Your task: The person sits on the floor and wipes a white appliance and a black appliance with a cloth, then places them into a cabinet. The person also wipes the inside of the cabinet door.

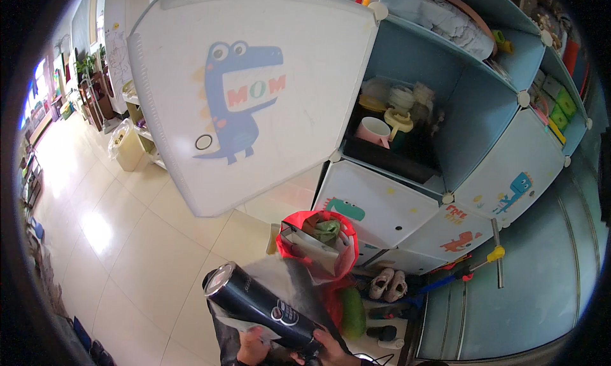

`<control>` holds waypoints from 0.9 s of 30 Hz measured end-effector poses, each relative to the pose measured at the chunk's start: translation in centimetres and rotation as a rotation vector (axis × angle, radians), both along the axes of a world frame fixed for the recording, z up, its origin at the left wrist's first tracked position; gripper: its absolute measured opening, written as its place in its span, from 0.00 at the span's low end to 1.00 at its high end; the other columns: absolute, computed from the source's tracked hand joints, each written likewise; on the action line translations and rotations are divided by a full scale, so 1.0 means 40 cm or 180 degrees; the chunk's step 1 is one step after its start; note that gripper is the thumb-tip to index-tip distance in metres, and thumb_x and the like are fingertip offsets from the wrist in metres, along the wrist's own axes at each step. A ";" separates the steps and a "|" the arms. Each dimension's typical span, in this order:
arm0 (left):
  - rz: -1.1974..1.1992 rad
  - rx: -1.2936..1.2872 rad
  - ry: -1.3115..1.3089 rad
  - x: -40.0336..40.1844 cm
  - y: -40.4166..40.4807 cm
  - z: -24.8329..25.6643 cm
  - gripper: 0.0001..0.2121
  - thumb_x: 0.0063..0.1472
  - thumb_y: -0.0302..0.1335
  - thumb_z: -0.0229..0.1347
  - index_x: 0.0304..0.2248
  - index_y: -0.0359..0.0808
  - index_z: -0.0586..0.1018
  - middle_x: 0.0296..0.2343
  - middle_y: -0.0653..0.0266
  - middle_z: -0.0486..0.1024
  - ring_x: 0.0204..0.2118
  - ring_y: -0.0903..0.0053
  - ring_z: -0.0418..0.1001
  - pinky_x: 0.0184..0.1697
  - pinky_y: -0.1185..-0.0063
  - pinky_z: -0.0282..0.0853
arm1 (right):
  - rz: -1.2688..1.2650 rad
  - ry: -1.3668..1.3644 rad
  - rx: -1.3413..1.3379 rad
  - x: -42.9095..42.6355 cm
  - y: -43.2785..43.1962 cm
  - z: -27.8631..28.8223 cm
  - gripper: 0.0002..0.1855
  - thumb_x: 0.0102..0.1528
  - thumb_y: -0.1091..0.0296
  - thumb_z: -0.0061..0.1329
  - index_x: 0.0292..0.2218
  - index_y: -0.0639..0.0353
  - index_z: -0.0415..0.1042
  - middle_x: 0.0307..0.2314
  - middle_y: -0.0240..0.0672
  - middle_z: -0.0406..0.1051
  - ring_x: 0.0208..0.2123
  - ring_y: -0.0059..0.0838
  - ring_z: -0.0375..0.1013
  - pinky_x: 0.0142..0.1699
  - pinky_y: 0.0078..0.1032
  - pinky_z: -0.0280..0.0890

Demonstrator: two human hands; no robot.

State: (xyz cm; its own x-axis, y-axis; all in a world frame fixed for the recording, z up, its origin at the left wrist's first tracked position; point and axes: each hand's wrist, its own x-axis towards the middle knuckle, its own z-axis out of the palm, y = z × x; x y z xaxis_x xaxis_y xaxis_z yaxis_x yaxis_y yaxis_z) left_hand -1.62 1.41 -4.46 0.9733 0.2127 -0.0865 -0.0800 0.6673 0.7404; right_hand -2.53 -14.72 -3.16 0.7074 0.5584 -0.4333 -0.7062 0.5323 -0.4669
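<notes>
A dark navy insulated bottle [262, 301] lies slantwise at the bottom centre, its silver-rimmed base up and to the left. Around its lower right end, near the neck, my right hand [331, 349] is closed. My left hand [253, 344] pinches a thin white cloth or tissue [246, 324] against the bottle's lower side. The bottle bears a sticker and writing. Behind it is a dark surface [222, 335], mostly hidden.
A white cabinet door [310, 94] with a dinosaur print stands open at upper left. Beside it, a blue cubby [482, 113] contains a black bin [382, 158] with a pink mug [373, 131]. Below are a red bag [353, 246], a green gourd-like vegetable [352, 313] and shoes [389, 285].
</notes>
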 end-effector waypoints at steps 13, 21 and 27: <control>0.1381 0.2683 -0.0150 0.087 0.163 0.066 0.17 0.59 0.29 0.52 0.47 0.33 0.69 0.38 0.63 0.71 0.42 0.74 0.70 0.45 0.77 0.67 | -0.0266 -0.4334 -0.3338 0.041 -0.002 0.001 0.37 0.50 0.48 0.58 0.49 0.71 0.63 0.45 0.50 0.64 0.43 0.42 0.70 0.48 0.34 0.67; 0.2230 0.0568 0.0031 0.093 0.078 0.063 0.17 0.62 0.27 0.53 0.49 0.31 0.68 0.43 0.60 0.71 0.44 0.70 0.70 0.48 0.75 0.68 | 0.0143 -0.4423 -0.3679 0.057 -0.034 0.026 0.41 0.44 0.47 0.62 0.46 0.74 0.65 0.43 0.53 0.65 0.43 0.43 0.70 0.47 0.32 0.68; 0.3203 0.3397 -0.0374 0.087 0.049 -0.093 0.21 0.58 0.19 0.54 0.51 0.31 0.65 0.48 0.51 0.67 0.53 0.61 0.62 0.55 0.71 0.59 | -0.0971 -0.3582 -0.2440 0.035 0.042 0.040 0.26 0.55 0.60 0.53 0.51 0.55 0.60 0.35 0.43 0.69 0.33 0.32 0.71 0.35 0.29 0.66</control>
State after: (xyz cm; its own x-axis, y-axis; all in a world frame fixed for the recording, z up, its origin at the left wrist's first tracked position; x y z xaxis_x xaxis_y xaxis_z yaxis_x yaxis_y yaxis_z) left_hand 1.85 3.37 -8.17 0.3701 0.7006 0.6101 -0.2628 -0.5510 0.7920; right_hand -1.14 -13.05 -1.54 0.9252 0.2062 0.3184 0.3346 -0.0481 -0.9411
